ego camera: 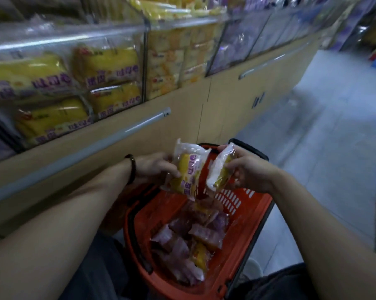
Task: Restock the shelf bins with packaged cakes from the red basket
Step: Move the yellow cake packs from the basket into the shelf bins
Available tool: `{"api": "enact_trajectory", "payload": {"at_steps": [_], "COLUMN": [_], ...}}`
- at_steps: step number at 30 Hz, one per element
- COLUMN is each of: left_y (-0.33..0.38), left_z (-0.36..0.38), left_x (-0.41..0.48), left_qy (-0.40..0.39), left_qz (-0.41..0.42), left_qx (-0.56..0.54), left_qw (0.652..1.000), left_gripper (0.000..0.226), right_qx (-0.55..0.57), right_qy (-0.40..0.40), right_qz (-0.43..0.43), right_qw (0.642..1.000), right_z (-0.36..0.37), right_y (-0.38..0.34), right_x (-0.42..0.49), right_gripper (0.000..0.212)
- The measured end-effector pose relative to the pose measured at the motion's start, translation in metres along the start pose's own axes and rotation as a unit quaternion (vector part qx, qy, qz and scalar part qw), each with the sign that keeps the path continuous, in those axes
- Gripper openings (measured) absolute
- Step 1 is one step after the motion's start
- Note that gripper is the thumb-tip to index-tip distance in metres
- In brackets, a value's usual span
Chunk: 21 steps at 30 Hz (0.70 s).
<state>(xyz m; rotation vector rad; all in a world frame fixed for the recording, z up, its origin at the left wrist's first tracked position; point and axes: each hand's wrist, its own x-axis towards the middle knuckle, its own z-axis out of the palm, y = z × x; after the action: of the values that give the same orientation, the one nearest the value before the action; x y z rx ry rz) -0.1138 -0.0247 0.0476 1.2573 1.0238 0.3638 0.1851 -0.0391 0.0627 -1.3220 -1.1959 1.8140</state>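
Note:
Above the red basket (245, 230) my left hand (154, 165) grips a yellow packaged cake (188, 169) with purple lettering. My right hand (247, 167) holds a second yellow packaged cake (219, 169) right beside it. The two packs hang close together over the basket's far end. Several more packs (189, 241), purple and yellow, lie in the basket bottom. Clear shelf bins (109, 68) with the same yellow cakes stand up and to the left.
A beige counter with a grey rail (143, 124) runs under the bins. Further bins hold orange-yellow packs (174, 59) and purple packs (236, 46). Tiled aisle floor (325, 135) stretches to the right. My knees flank the basket.

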Motion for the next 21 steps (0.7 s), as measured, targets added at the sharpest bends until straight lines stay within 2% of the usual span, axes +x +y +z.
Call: {"api": "enact_trajectory", "payload": {"at_steps": [2, 4, 6, 8, 10, 14, 18, 21], "left_y": [-0.002, -0.002, 0.001, 0.003, 0.006, 0.014, 0.025, 0.054], "left_z": [-0.001, 0.002, 0.009, 0.015, 0.022, 0.036, 0.040, 0.042], "left_x": [-0.009, -0.018, -0.026, -0.032, -0.040, -0.066, -0.102, -0.144], "left_qy": [-0.005, -0.015, -0.004, 0.025, 0.046, 0.074, 0.106, 0.168], "left_qz": [0.003, 0.017, 0.035, 0.060, 0.079, 0.094, 0.106, 0.103], "left_qx": [-0.070, -0.104, -0.123, -0.133, -0.140, -0.137, -0.078, 0.043], "left_qw": [0.998, 0.994, 0.992, 0.989, 0.986, 0.983, 0.986, 0.979], "left_gripper": [0.068, 0.058, 0.055, 0.064, 0.077, 0.083, 0.099, 0.085], "right_qx": [0.003, 0.017, 0.033, 0.043, 0.045, 0.022, 0.030, 0.071], "right_qy": [0.008, 0.013, 0.019, 0.024, 0.032, 0.051, 0.010, -0.015], "right_qz": [-0.024, -0.052, -0.076, -0.091, -0.106, -0.128, -0.129, -0.141], "right_qw": [1.000, 0.998, 0.996, 0.995, 0.993, 0.990, 0.991, 0.987], "right_z": [0.006, 0.015, 0.023, 0.032, 0.041, 0.060, 0.078, 0.094], "right_y": [-0.006, -0.013, -0.021, -0.029, -0.035, -0.043, -0.054, -0.062], "right_x": [-0.006, -0.014, -0.021, -0.026, -0.030, -0.035, -0.045, -0.053], "right_gripper": [0.039, 0.032, 0.045, 0.062, 0.070, 0.097, 0.079, 0.071]}}
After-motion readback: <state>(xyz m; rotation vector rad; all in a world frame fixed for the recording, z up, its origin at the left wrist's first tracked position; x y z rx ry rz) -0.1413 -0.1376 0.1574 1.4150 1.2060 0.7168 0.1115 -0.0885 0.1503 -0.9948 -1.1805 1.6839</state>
